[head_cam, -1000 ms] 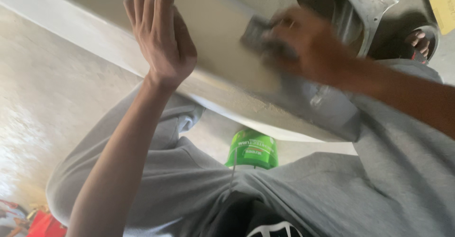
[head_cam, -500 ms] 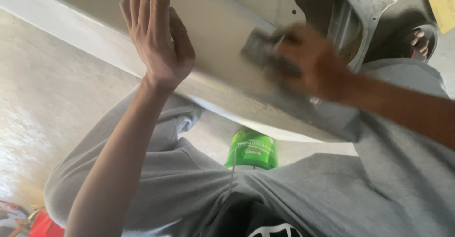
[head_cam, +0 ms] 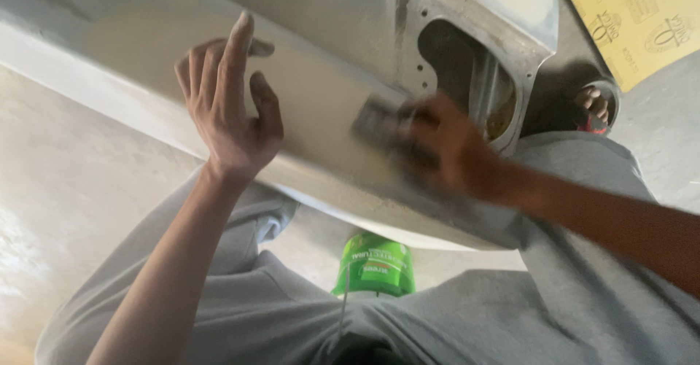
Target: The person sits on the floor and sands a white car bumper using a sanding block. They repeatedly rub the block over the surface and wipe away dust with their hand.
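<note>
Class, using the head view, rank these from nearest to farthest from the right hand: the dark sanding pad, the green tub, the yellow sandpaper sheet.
1. Dark sanding pad: under the right hand, on the grey panel.
2. Green tub: below, between the knees.
3. Yellow sandpaper sheet: top right corner.

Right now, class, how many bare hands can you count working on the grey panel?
2. The left hand rests with its fingers on the grey panel. The right hand, blurred, presses a dark sanding block against it, beside the panel's cut-out.
</note>
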